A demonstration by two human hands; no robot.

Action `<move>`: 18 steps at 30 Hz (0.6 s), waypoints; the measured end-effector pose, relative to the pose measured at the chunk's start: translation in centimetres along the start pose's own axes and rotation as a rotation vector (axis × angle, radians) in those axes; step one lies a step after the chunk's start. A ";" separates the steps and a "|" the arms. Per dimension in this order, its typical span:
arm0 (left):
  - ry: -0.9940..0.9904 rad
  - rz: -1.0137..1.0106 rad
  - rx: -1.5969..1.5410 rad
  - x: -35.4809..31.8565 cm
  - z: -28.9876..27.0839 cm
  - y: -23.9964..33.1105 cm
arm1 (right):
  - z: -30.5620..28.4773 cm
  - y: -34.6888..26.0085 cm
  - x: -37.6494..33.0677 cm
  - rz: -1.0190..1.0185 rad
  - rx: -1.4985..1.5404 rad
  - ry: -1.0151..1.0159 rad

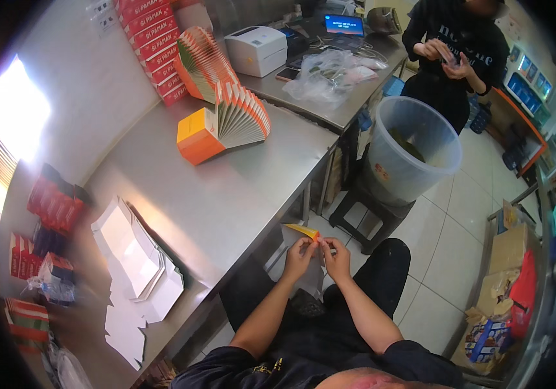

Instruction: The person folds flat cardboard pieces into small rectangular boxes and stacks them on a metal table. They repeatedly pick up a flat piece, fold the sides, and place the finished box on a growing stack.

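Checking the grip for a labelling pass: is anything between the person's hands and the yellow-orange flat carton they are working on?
Nothing visible. The left hand and right hand both pinch the flat carton directly, above the lap, beside the steel table.

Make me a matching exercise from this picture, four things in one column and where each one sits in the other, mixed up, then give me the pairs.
Things:
1. flat yellow carton
2. white printer
3. translucent bucket
4. white flat cartons

Places:
A. on a dark stool on the tiled floor
B. pinched between the left hand and right hand over the lap
C. on the far steel table beside a laptop
D. spread on the near steel table, at the person's left

Pairs: 1-B, 2-C, 3-A, 4-D
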State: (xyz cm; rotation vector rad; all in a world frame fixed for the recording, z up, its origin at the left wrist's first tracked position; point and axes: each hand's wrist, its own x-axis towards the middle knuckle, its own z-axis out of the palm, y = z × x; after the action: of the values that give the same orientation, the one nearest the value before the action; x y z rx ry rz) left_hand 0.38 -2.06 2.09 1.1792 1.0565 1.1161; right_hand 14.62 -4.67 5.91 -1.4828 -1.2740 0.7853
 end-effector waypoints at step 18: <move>-0.043 -0.080 0.012 1.0 -1.4 1.2 | 0.7 1.7 2.2 -0.105 -0.013 -0.098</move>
State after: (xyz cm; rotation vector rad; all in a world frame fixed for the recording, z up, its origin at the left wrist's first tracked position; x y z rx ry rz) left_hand -1.00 -0.86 3.07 1.1552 1.0695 1.0192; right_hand 15.05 -2.30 4.36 -1.3900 -1.4210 0.7895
